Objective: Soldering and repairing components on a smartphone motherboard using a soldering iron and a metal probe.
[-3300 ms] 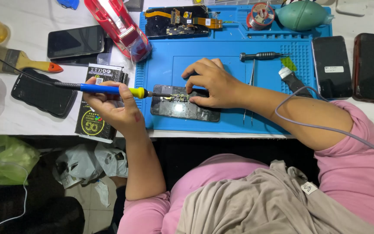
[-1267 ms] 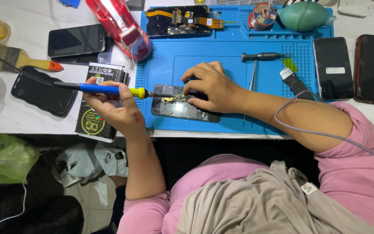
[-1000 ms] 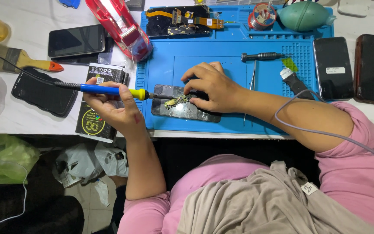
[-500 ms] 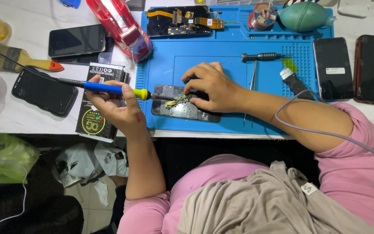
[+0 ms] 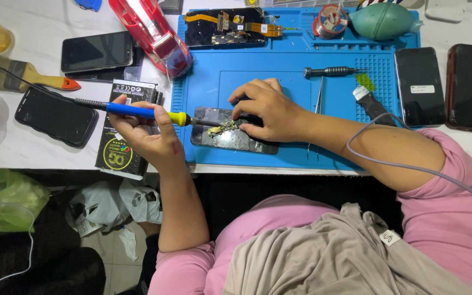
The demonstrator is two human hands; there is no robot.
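Observation:
My left hand (image 5: 146, 136) grips a soldering iron (image 5: 137, 112) with a blue handle and yellow collar. Its tip points right at a small part (image 5: 224, 129) on an opened phone (image 5: 236, 136). The phone lies on a blue work mat (image 5: 296, 71) near the table's front edge. My right hand (image 5: 266, 109) rests on the phone's upper right part, with the fingers pressing down beside the small part. The iron's black cord runs off to the upper left.
Several phones lie about: two at the left (image 5: 55, 114), two at the right (image 5: 419, 84). A red tape dispenser (image 5: 154, 35), a brush (image 5: 25, 76), a screwdriver (image 5: 329, 71), tweezers (image 5: 318, 109), a dismantled phone (image 5: 225, 27) and a green air blower (image 5: 383, 21) surround the mat.
The soldering iron's tip has stayed at the opened phone, with the handle tilting slightly. My right hand has kept its hold on the phone.

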